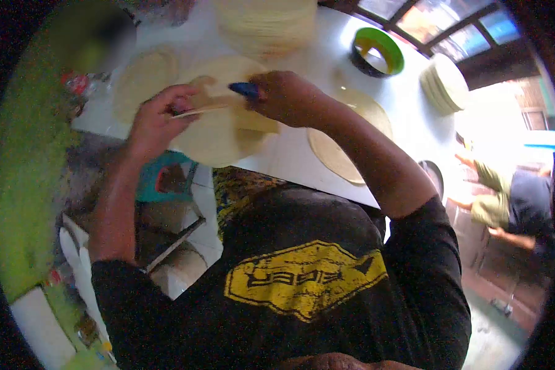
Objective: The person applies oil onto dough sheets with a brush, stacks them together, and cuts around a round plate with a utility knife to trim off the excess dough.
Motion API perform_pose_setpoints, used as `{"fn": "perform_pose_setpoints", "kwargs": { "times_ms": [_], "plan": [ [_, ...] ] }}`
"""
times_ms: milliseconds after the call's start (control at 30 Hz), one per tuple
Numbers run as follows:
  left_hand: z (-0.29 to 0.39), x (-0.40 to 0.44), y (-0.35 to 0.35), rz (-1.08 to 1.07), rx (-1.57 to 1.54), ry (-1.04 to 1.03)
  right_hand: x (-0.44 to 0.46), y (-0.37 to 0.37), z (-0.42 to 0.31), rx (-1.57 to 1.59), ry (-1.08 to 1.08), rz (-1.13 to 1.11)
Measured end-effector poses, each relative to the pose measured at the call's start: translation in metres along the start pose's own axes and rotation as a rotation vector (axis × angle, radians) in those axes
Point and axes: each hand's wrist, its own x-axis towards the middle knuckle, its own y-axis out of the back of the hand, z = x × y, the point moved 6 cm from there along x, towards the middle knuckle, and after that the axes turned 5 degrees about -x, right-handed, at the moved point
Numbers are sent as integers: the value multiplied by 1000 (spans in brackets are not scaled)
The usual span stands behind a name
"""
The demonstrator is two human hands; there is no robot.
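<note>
In the head view, my left hand point(160, 120) has its fingers closed on the edge of a thin pale sheet point(206, 111). My right hand point(290, 98) grips a small blue tool point(243, 90), its kind unclear from the blur, pointing left toward the sheet. Below both hands lies a large round pale disc point(209, 145), partly over the table's near edge. Another round pale disc point(336, 157) rests under my right forearm. Further left is a fainter round disc point(145, 86). A tall blurred stack of round pale sheets point(265, 28) stands beyond my hands.
A green bowl point(396, 58) with something yellow inside stands on the white table point(283, 151). To its right is another stack of round sheets point(444, 84). A teal stool point(151, 179) is below the table at left. A person point(527, 206) is at the right.
</note>
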Motion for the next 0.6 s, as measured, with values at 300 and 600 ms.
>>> {"fn": "perform_pose_setpoints", "kwargs": {
  "times_ms": [300,600],
  "plan": [
    [73,46,58,238,-193,-276,-17,166,-33,-56,-258,36],
    [154,2,-34,347,-391,-558,-138,217,-65,-267,-308,188]
  ]
}}
